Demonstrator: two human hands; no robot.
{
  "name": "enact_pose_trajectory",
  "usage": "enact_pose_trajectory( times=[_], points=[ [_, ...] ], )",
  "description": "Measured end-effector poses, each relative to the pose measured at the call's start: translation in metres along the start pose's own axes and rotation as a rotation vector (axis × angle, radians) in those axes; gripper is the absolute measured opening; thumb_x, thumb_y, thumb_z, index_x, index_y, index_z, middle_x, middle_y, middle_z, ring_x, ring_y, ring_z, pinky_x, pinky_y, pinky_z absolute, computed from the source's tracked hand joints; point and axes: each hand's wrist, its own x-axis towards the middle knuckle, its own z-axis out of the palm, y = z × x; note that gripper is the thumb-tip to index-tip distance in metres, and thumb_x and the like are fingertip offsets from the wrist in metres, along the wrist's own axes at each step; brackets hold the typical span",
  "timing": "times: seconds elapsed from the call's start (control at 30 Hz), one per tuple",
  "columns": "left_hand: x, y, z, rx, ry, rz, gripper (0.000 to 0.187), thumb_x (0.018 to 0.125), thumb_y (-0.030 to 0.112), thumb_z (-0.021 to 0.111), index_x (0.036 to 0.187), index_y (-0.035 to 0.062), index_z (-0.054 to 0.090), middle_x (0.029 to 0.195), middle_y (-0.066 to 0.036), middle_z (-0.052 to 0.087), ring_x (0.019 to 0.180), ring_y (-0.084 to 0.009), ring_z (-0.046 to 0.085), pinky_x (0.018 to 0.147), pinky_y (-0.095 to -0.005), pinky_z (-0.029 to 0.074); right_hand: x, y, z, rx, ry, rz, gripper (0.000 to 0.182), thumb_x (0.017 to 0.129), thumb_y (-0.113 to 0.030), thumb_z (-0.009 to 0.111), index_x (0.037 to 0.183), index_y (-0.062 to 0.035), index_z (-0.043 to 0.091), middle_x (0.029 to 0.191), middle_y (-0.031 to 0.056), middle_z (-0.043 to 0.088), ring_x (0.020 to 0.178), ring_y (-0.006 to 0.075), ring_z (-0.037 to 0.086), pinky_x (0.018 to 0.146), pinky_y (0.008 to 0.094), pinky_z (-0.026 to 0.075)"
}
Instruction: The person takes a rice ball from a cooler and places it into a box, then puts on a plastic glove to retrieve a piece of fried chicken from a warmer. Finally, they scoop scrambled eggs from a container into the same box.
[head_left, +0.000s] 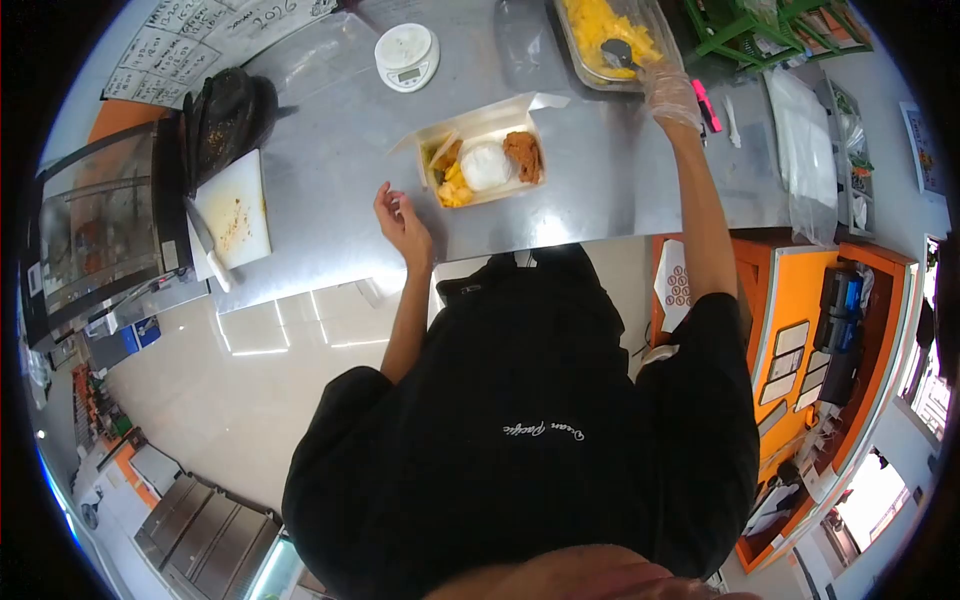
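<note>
An open paper food box (508, 195) lies on the metal table. Inside are a white mound of rice (487, 166), a brown fried piece (522, 157) at the right and yellow food (455, 191) at the left. My left hand (405, 228) is bare and empty beside the box's left corner, its fingers loosely curled and apart. At the upper right, my right hand (672, 97) wears a clear plastic glove. It reaches to the near corner of a clear tray (603, 84) of yellow pieces, closed on what looks like a dark spoon (617, 53). The grip itself is partly hidden.
A white kitchen scale (407, 58) stands behind the box. To the left, a knife (207, 243) rests on a white cutting board (247, 215). A pink marker (707, 106), plastic bags (803, 150) and a green basket (765, 35) are on the right.
</note>
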Motion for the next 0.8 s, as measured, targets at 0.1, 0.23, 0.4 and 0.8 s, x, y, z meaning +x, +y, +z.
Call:
enact_pose_trajectory(
  times=[0.1, 0.23, 0.4, 0.8],
  points=[
    [-0.014, 0.03, 0.007, 0.028, -0.084, 0.107, 0.028, 0.097, 0.007, 0.052, 0.124, 0.0012, 0.052, 0.104, -0.004, 0.054, 0.088, -0.0106, 0.049, 0.08, -0.0225, 0.041, 0.024, 0.016, 0.005, -0.057, -0.219, -0.183, 0.028, 0.094, -0.027, 0.047, 0.11, -0.0096, 0.063, 0.102, 0.0185, 0.068, 0.095, 0.0356, 0.065, 0.082, 0.0473, 0.052],
    [-0.04, 0.089, 0.047, -0.057, -0.44, 0.192, 0.009, 0.091, 0.002, 0.056, 0.098, -0.001, 0.062, 0.089, -0.007, 0.057, 0.073, -0.0135, 0.052, 0.068, -0.0256, 0.043, 0.036, 0.021, -0.038, 0.278, -0.389, -0.047, 0.028, 0.097, -0.025, 0.045, 0.109, -0.0074, 0.063, 0.099, 0.0206, 0.067, 0.098, 0.0365, 0.064, 0.083, 0.0452, 0.052],
    [-0.039, 0.122, 0.147, -0.127, -0.86, 0.146, 0.018, 0.09, 0.005, 0.059, 0.108, 0.002, 0.062, 0.097, -0.009, 0.062, 0.08, -0.0145, 0.057, 0.067, -0.0259, 0.045, 0.061, 0.036, -0.086, 0.217, -0.453, -0.159, 0.03, 0.099, -0.024, 0.042, 0.11, -0.0067, 0.063, 0.105, 0.0203, 0.066, 0.1, 0.0367, 0.063, 0.084, 0.0442, 0.051],
    [-0.008, 0.075, 0.311, -0.015, -0.517, -0.141, 0.048, 0.088, 0.014, 0.063, 0.129, -0.0074, 0.049, 0.122, -0.02, 0.056, 0.109, -0.0276, 0.062, 0.08, -0.0336, 0.057, 0.062, 0.021, -0.076, 0.043, -0.596, -0.366, 0.03, 0.098, -0.026, 0.046, 0.115, -0.0074, 0.063, 0.108, 0.0195, 0.067, 0.096, 0.0368, 0.064, 0.083, 0.0453, 0.05]
  ],
)
